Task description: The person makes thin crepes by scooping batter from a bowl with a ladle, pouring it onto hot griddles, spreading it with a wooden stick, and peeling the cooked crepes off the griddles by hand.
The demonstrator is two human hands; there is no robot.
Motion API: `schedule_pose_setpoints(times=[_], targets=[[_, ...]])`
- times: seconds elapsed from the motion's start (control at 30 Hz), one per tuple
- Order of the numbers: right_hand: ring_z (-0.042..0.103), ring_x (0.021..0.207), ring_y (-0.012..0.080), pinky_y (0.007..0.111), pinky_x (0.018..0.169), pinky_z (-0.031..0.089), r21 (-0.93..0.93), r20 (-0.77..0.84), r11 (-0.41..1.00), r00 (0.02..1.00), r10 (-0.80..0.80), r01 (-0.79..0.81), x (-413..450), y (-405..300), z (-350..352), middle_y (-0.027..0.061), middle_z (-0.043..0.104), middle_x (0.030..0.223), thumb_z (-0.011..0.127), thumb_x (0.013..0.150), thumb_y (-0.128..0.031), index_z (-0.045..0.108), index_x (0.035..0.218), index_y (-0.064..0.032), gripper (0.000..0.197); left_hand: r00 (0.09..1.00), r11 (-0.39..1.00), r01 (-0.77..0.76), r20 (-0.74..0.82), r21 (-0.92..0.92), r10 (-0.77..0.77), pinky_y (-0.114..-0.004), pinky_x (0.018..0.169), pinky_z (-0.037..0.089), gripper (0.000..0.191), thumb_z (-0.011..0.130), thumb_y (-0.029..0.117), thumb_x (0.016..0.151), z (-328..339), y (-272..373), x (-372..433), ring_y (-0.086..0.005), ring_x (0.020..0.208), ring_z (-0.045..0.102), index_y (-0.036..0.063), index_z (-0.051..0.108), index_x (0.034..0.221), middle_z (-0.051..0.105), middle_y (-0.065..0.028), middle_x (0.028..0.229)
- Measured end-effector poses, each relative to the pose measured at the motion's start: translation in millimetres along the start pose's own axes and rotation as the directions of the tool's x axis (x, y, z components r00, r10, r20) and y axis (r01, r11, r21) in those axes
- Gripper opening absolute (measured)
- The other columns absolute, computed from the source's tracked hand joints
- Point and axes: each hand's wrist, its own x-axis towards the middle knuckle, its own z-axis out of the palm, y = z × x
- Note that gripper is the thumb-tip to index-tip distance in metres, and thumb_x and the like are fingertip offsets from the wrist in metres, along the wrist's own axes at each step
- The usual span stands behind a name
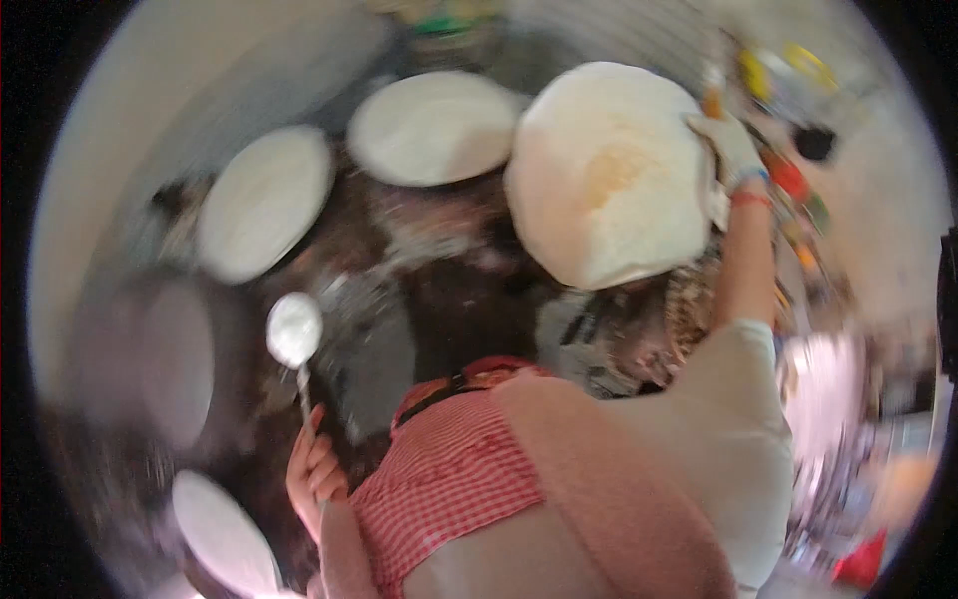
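Note:
My left hand (318,464), bare, is closed around the thin handle of a ladle (294,329), whose round bowl looks full of something white. At the upper right, my right hand (730,146) wears a white glove and lies at the right edge of a large round white disc (614,176) with a tan patch in its middle. Blur hides whether its fingers grip the edge or only touch it. More white discs stand around me: one at the top (434,127), one at the upper left (266,202), others down the left side.
A dark, littered floor (471,299) lies between the discs and my body. A pale wall (224,67) curves behind them. Blurred coloured items, one of them red (787,176), lie beyond my right hand. A woven basket-like thing (688,307) is beside my right forearm.

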Motion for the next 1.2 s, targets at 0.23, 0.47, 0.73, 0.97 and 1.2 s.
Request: schedule_pose_setpoints(times=[0.23, 0.47, 0.73, 0.97, 1.2], targets=[[0.068, 0.084, 0.0231, 0.039, 0.08, 0.055, -0.908, -0.194, 0.419, 0.893, -0.407, -0.006, 132.1, -13.5, -336.6, 0.0154, 0.076, 0.092, 0.077, 0.088, -0.044, 0.072, 0.118, -0.003, 0.051, 0.986, 0.994, 0.086, -0.139, -0.072, -0.095, -0.029, 0.045, 0.035, 0.056, 0.023, 0.03, 0.118, 33.9, -117.8, 159.0, -0.0104, 0.058, 0.039, 0.0025, 0.017, 0.167, 0.042, -0.0022, 0.083], [0.064, 0.121, 0.0309, 0.041, 0.104, 0.051, -0.993, 0.102, -0.032, 0.702, -0.704, 0.112, 221.4, 77.4, -422.9, 0.0152, 0.07, 0.128, 0.073, 0.088, -0.019, 0.062, 0.141, -0.0066, 0.055, 0.979, 0.968, 0.195, -0.024, -0.157, -0.201, -0.036, 0.056, 0.038, 0.062, 0.025, 0.036, 0.118, 83.0, -234.1, 296.7, -0.0139, 0.061, 0.037, 0.0017, 0.009, 0.168, 0.038, -0.0023, 0.085], [0.065, 0.125, 0.0318, 0.043, 0.108, 0.051, -0.919, -0.335, 0.278, 0.925, -0.178, -0.279, 144.2, 292.9, -397.5, 0.0117, 0.07, 0.133, 0.05, 0.101, -0.019, 0.065, 0.135, -0.0232, 0.037, 0.987, 0.994, 0.104, -0.121, -0.04, -0.108, -0.03, 0.049, 0.041, 0.063, 0.029, 0.031, 0.117, 149.2, -290.2, 327.1, -0.0125, 0.056, 0.041, -0.0004, 0.007, 0.167, 0.04, -0.0027, 0.084], [0.055, 0.139, 0.0255, 0.045, 0.119, 0.041, -0.994, -0.052, 0.106, 0.931, -0.36, -0.014, 156.6, 389.3, -341.4, 0.0095, 0.064, 0.144, 0.062, 0.097, -0.023, 0.058, 0.145, -0.0213, 0.049, 0.988, 0.984, 0.114, -0.089, -0.134, -0.126, -0.032, 0.045, 0.043, 0.072, 0.036, 0.042, 0.114, 173.0, -270.1, 287.5, -0.0113, 0.047, 0.045, 0.0061, 0.007, 0.169, 0.055, -0.0037, 0.076], [0.068, 0.112, 0.029, 0.04, 0.092, 0.055, -0.457, 0.213, 0.888, 0.975, 0.056, 0.049, 82.6, 290.8, -97.0, 0.015, 0.068, 0.136, 0.056, 0.102, -0.007, 0.054, 0.149, -0.0033, 0.047, 0.994, 0.941, -0.025, 0.095, -0.338, 0.061, -0.027, 0.043, 0.046, 0.069, 0.047, 0.02, 0.111, 141.9, -217.8, 277.6, -0.0146, 0.057, 0.049, -0.0116, 0.01, 0.161, 0.042, -0.006, 0.079]])
